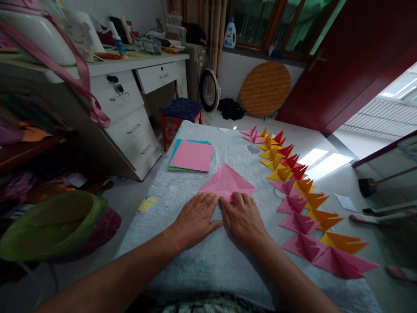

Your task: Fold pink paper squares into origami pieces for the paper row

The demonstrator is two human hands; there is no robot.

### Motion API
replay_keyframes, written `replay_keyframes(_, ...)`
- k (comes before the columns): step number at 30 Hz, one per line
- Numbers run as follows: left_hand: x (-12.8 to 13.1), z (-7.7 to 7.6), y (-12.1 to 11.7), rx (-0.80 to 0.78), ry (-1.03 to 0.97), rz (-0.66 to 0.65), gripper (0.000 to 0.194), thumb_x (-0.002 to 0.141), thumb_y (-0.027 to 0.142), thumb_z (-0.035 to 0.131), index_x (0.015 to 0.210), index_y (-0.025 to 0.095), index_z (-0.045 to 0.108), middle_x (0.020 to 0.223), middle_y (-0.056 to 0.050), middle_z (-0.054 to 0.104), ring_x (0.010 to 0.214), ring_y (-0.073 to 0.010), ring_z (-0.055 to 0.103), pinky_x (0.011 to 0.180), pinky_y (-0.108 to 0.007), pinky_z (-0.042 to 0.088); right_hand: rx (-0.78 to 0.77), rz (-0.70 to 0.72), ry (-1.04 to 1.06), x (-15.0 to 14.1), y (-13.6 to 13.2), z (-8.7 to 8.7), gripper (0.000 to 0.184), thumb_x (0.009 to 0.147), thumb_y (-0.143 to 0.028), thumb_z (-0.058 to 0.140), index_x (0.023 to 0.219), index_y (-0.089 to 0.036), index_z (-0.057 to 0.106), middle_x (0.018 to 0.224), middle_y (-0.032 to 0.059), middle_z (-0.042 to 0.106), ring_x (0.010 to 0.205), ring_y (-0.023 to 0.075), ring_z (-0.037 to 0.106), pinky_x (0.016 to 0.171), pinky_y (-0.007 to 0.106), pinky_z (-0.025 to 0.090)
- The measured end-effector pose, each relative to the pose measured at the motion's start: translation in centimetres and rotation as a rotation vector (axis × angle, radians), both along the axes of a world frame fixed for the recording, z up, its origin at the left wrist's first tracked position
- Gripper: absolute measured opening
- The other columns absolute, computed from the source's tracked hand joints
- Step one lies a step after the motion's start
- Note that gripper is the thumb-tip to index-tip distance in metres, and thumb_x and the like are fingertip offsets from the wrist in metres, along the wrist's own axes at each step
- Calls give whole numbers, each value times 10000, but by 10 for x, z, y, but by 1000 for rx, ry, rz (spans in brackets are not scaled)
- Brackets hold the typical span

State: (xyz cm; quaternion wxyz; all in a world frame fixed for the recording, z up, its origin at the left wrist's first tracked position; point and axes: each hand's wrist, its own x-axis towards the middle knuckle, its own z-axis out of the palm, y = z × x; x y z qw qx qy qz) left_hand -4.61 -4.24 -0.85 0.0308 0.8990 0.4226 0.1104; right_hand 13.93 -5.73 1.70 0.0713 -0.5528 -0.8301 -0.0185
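Observation:
A pink sheet of origami paper (227, 180) lies on the cloth-covered table in front of me. Crease lines cross it, and its near edge is under my fingers. My left hand (197, 219) rests open on the left part of that edge, fingers flat, thumb out to the side. On the right part, my right hand (244, 217) is closed, its bent fingers and thumb pressing the paper. The near corner is hidden under both hands. A stack of square paper (192, 155), pink on top with blue and green below, sits beyond my left hand.
Rows of folded paper cranes in pink (299, 222), yellow (280, 173), red (295, 161) and orange (325, 217) line the table's right side. A yellow patch (147, 204) marks the cloth (182, 278). Left stand a green-lined bin (55, 226), a white desk (120, 108) and a stool (182, 108).

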Motion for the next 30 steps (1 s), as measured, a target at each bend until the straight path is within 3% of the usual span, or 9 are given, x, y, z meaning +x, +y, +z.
replay_keyframes(3, 0, -1, -2, 51, 2, 11, 611, 933, 549, 547, 1347, 100, 523, 1334, -161, 597, 1247, -304, 530, 1099, -442, 395, 13, -9, -15, -5, -5, 0, 476, 935, -356, 578, 1406, -313, 528, 1208, 157, 574, 1018, 324, 501, 876, 450, 383)
replay_keyframes(7, -1, 2, -4, 68, 32, 14, 505, 943, 441, 561, 1317, 103, 544, 1304, -158, 609, 1218, -303, 539, 1101, -451, 383, -11, -27, -45, -5, -8, -1, 470, 963, -421, 530, 1424, -330, 518, 1305, 178, 544, 1101, 353, 492, 930, 496, 378)
replay_keyframes(13, 1, 13, -6, 72, 89, 54, 432, 921, 352, 606, 1257, 80, 595, 1240, -164, 631, 1166, -305, 552, 1090, -469, 370, -40, -76, -76, 13, -20, -3, 469, 967, -484, 511, 1413, -339, 528, 1419, 133, 516, 1245, 365, 451, 1037, 533, 326)
replay_keyframes(23, 1, 20, -8, 83, 124, 119, 298, 898, 349, 649, 1082, 115, 670, 1120, -142, 647, 1077, -307, 554, 1026, -471, 396, 4, -178, -79, 42, -41, -9, 436, 959, -422, 551, 1376, -297, 573, 1417, 125, 554, 1286, 361, 464, 1075, 547, 329)
replay_keyframes(30, 2, 23, -8, 92, 139, 171, 331, 880, 360, 669, 1053, 77, 683, 1033, -155, 652, 1001, -315, 573, 1001, -492, 412, 65, -196, -73, 48, -45, -8, 396, 906, -367, 641, 1276, -226, 640, 1342, 141, 612, 1241, 375, 499, 1071, 570, 333)
